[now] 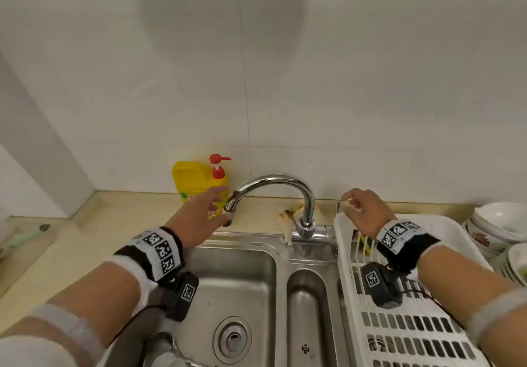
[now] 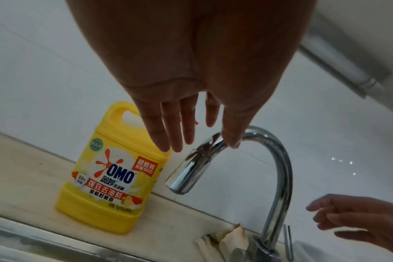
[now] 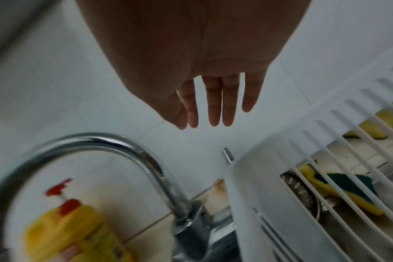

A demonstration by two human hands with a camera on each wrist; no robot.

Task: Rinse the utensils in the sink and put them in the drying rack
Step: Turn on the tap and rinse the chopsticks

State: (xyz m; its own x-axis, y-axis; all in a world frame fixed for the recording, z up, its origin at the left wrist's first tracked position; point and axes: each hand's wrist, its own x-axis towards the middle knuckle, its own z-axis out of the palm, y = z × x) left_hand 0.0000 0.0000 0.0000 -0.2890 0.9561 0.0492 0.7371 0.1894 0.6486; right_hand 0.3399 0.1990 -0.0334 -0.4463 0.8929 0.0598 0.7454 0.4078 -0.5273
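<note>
Utensils: none visible; sink (image 1: 242, 275) basin bare. Left hand (image 1: 199, 218), fingers spread, reaches the tap spout (image 1: 232, 205). Right hand (image 1: 365, 212), fingers loose, holding nothing, hovers over the drying rack (image 1: 399, 324) far corner. Swing the spout over the basin before turning water on.

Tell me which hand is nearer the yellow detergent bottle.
Left. The left hand reaches out with fingers spread just in front of the detergent bottle, beside the faucet spout. The right hand is across the faucet, above the white drying rack.
</note>
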